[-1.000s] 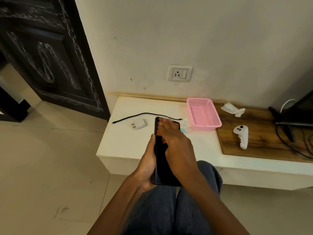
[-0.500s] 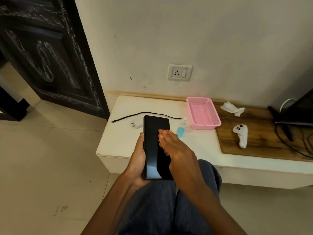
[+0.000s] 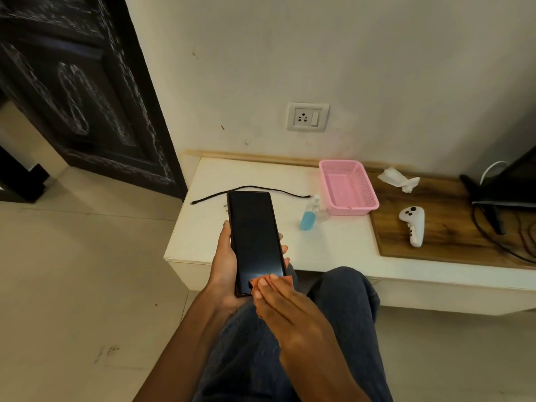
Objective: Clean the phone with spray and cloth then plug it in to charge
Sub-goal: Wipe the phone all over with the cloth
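Observation:
My left hand [image 3: 223,265] grips a black phone [image 3: 255,239], screen up, over the front edge of the white table [image 3: 333,250]. My right hand [image 3: 285,309] lies flat with straight fingers, pressing a small orange cloth [image 3: 258,282] onto the phone's near end. Only the cloth's edges show around the fingers. A small spray bottle [image 3: 308,216] of blue liquid stands on the table to the right of the phone. The black cable [image 3: 252,187] lies behind the phone. The charger plug is almost wholly hidden behind the phone. A wall socket [image 3: 307,116] sits above the table.
A pink basket [image 3: 346,185] stands right of the bottle. On a wooden board [image 3: 452,236] lie a white controller [image 3: 413,224] and crumpled tissue [image 3: 398,179]. Dark cables and a screen fill the far right. A dark door [image 3: 78,91] is at left. My knees are below the table edge.
My right hand slid the cloth down the screen from the far end to the near end. The phone shifted slightly left, uncovering the spray bottle.

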Motion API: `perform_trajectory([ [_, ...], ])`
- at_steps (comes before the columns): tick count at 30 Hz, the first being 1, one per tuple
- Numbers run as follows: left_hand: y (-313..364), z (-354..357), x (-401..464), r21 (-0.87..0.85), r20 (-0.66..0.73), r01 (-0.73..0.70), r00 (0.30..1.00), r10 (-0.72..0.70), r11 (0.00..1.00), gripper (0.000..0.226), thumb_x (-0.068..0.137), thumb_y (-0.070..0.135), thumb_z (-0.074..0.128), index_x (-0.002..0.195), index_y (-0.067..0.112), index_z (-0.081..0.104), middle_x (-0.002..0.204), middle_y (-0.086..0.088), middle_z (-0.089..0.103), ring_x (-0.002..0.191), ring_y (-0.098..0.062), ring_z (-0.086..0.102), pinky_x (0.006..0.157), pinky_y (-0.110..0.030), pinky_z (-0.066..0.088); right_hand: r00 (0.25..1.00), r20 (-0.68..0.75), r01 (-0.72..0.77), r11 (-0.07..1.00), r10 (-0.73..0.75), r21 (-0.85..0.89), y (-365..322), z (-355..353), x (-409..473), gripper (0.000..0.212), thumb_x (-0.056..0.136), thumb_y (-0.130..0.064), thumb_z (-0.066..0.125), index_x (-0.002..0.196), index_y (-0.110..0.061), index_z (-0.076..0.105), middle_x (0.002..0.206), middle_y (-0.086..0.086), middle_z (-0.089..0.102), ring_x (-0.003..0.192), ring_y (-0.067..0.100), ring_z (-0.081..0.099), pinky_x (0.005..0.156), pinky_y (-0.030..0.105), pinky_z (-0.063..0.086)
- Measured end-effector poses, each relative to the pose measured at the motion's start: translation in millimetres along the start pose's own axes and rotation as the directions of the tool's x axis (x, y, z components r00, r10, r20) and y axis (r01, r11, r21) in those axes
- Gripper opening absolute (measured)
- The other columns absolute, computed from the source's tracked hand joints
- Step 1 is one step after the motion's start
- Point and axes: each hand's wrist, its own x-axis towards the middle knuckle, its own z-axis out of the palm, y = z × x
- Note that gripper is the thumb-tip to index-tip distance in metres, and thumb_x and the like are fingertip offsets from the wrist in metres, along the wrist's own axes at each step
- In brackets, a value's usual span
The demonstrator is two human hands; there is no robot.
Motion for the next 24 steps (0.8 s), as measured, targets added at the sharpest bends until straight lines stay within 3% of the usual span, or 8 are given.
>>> perform_trajectory([
  [3,0.0,-0.3,1.9,0.010,-0.008,-0.012,1.000,0.013,1.000,0.063,0.072,0.062,0.047,0.083,0.008,0.076,0.084,-0.012,0.070,0.071,-0.023,0.066,0.068,-0.036,0.057,0.999,0.013,-0.040,0.991,0.039,0.130,2.0,-1.6,-1.9,0.047,0.100,-0.006,0.030,0.088,0.001,0.074,0.098,0.010,0.072,0.107,0.019,0.060,0.086,0.026,0.053],
  [4,0.3,0.4,2.5,0.022,-0.010,-0.009,1.000,0.009,1.000,0.064,0.075,0.063,0.044,0.082,0.009,0.077,0.083,-0.012,0.070,0.071,-0.023,0.067,0.067,-0.036,0.057,0.996,0.027,-0.086,0.976,0.082,0.200,5.4,-0.9,-0.5,0.026,0.091,0.002,0.045,0.090,0.007,0.071,0.103,0.015,0.069,0.108,0.023,0.061,0.086,0.031,0.054],
  [6,1.9,4.4,2.9,0.056,-0.011,0.006,1.000,-0.006,0.998,0.064,0.077,0.063,0.042,0.080,0.010,0.077,0.080,-0.011,0.070,0.069,-0.022,0.066,0.067,-0.035,0.056,0.980,0.107,-0.197,0.885,0.166,0.423,12.3,-13.3,8.6,0.022,0.077,0.014,0.057,0.095,0.010,0.069,0.109,0.016,0.063,0.104,0.021,0.061,0.085,0.032,0.054],
  [8,5.5,9.6,1.9,0.073,-0.010,0.016,1.000,-0.016,0.997,0.060,0.069,0.061,0.048,0.083,0.009,0.075,0.083,-0.011,0.066,0.072,-0.022,0.063,0.069,-0.033,0.054,0.973,0.077,-0.225,0.824,0.217,0.519,18.2,-27.6,18.6,0.028,0.077,0.017,0.056,0.092,0.000,0.073,0.096,0.010,0.069,0.093,0.007,0.054,0.077,0.025,0.050],
  [12,6.3,6.2,1.9,0.079,-0.041,0.004,0.999,-0.001,0.997,0.059,0.072,0.062,0.050,0.089,0.011,0.074,0.091,-0.010,0.066,0.080,-0.022,0.065,0.074,-0.033,0.054,0.956,0.155,-0.281,0.629,0.248,0.725,23.8,-41.8,39.9,0.037,0.088,0.001,0.051,0.109,-0.026,0.064,0.103,-0.014,0.064,0.102,0.002,0.056,0.083,0.011,0.045],
  [16,-1.9,0.0,0.3,0.046,-0.093,0.073,0.993,-0.068,0.996,0.066,0.082,0.068,0.041,0.085,0.014,0.078,0.087,-0.011,0.074,0.078,-0.023,0.072,0.068,-0.035,0.059,0.937,0.186,-0.346,0.709,0.296,0.615,31.4,-31.2,55.2,0.039,0.088,-0.003,0.055,0.114,-0.031,0.058,0.102,-0.017,0.061,0.103,-0.002,0.051,0.084,0.006,0.039],
  [19,-4.4,0.0,-0.3,0.033,-0.113,0.044,0.993,-0.040,0.998,0.061,0.084,0.064,0.043,0.086,0.015,0.078,0.084,-0.008,0.075,0.076,-0.022,0.073,0.065,-0.033,0.059,0.917,0.056,-0.381,0.825,0.395,0.417,38.0,-24.5,60.4,0.038,0.086,-0.002,0.057,0.114,-0.027,0.060,0.102,-0.014,0.058,0.108,0.007,0.043,0.092,0.021,0.034],
  [24,-3.3,-0.8,2.4,0.020,-0.131,0.033,0.991,-0.030,0.999,0.063,0.084,0.065,0.043,0.083,0.013,0.079,0.085,-0.010,0.075,0.074,-0.022,0.072,0.067,-0.034,0.060,0.877,-0.035,-0.421,0.801,0.480,0.426,37.0,-27.7,51.9,0.024,0.088,-0.010,0.060,0.109,-0.021,0.063,0.103,-0.016,0.052,0.103,0.005,0.047,0.087,0.017,0.039],
])
